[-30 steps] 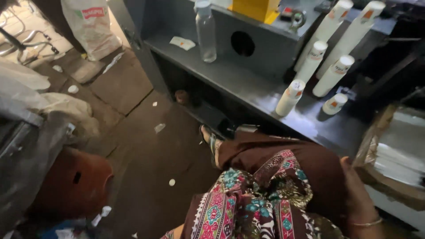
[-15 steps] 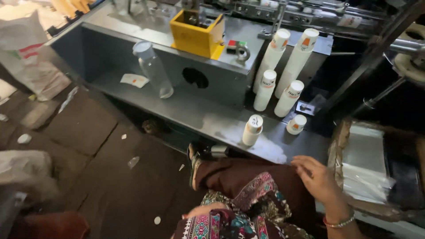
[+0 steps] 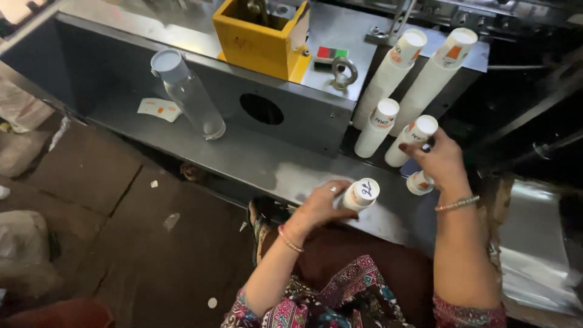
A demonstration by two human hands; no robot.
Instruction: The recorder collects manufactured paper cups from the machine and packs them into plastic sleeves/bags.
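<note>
Left hand fingers curled round short cup stack; right hand fingertips pinching lone cup below taller stack.

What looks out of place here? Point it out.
A loose paper label lies on the metal shelf behind the clear bottle, and scraps litter the floor. The cup stacks lean, but propped in a row. Left hand grips a short stack.
</note>
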